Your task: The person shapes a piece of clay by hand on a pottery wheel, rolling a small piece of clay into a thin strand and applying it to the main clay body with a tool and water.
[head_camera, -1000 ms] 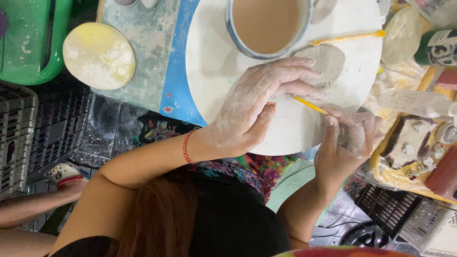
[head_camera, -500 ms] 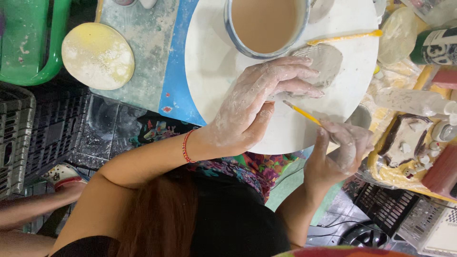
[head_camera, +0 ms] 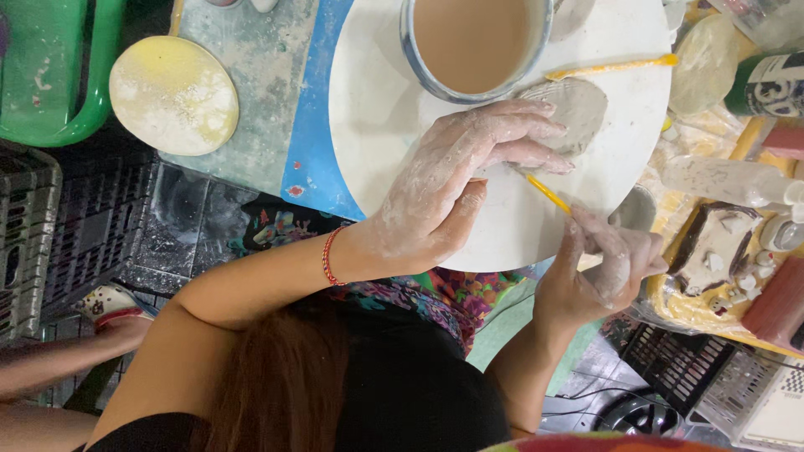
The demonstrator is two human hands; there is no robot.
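We press our left hand (head_camera: 452,188) flat on the grey clay slab (head_camera: 578,113), which lies on the white round board (head_camera: 377,109) just beside the bowl of clay-coloured slip (head_camera: 473,42); the fingers (head_camera: 519,134) are spread narrow and cover the near edge of the slab, holding it down rather than gripping it. Our right hand (head_camera: 607,268) has drawn back toward us compared with a moment ago: it now sits off the rim of the board, fingers pinched around the yellow stick tool (head_camera: 548,192), whose tip angles up toward the slab's lower edge, close under our left fingertips. A second earlier the right hand lay closer in over the board's rim, so the tool has slid outward along the slab's side; we judge that a cut or trim along that edge is in progress, with the slab not shifted. A second yellow tool (head_camera: 615,65) rests untouched on the board above the slab. A pale yellow disc (head_camera: 174,94) lies well apart on the blue-edged surface (head_camera: 301,151) to the left, near a green plastic stool (head_camera: 59,75). To the right, a tray of clay scraps (head_camera: 720,251) sits near the right hand. Both hands are coated in dried clay.
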